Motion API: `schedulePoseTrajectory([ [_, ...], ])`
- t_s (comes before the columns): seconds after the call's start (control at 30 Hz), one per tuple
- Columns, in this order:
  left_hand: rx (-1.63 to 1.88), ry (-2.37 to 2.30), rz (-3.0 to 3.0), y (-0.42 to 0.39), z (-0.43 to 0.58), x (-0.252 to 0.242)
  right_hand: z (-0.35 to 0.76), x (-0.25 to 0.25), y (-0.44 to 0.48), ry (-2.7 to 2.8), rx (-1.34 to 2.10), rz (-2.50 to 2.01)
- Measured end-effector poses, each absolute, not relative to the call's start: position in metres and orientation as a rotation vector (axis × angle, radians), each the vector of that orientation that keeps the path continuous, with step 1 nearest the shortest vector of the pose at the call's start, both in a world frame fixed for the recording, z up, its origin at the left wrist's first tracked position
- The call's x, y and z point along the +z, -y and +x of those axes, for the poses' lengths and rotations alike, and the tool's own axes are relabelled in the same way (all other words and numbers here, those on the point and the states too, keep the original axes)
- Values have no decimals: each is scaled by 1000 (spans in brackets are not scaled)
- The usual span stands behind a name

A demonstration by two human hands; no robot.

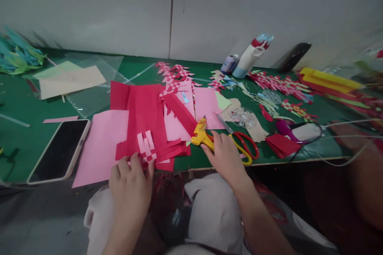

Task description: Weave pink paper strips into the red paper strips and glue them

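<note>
My left hand (131, 177) rests at the table's front edge, its bent fingers and thumb on the lower edge of a small piece of woven paper strips (147, 147), pink and red. Red paper strips (170, 150) stick out from its right side over a red sheet (143, 111). My right hand (226, 155) has its fingers around the handle of a yellow glue gun (201, 133), whose nozzle points away from me. Just right of it lie scissors (243, 147) with red and yellow handles, partly hidden by that hand. A folded red paper strip (181, 115) reaches the glue gun's front.
A phone (60, 151) and a pink sheet (103, 143) lie at left. Woven paper chains (176, 75) run along the back. A white bottle (251, 57) and a can (229, 63) stand near the wall. White cables (350, 137) cross the right side, beside another person's blurred arm (363, 175).
</note>
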State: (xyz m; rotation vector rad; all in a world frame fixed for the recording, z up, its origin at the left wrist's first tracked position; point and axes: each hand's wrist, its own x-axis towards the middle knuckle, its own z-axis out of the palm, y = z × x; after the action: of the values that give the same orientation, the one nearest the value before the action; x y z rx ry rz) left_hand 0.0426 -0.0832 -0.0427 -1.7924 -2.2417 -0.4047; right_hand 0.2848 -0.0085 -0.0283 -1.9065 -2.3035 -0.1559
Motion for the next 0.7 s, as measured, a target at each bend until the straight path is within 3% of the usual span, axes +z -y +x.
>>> schedulePoseTrajectory([
  [0.13,-486,2225,-1810,82,43,-47,273,-10,9,2243,-169,-1817],
  [0.37,-579,2206,-1879,78,43,-50,212,11,-10,2678,331,-1224],
  [0.7,-858,2333,-1837,75,51,-44,174,-1,-31,2748,562,-1178],
])
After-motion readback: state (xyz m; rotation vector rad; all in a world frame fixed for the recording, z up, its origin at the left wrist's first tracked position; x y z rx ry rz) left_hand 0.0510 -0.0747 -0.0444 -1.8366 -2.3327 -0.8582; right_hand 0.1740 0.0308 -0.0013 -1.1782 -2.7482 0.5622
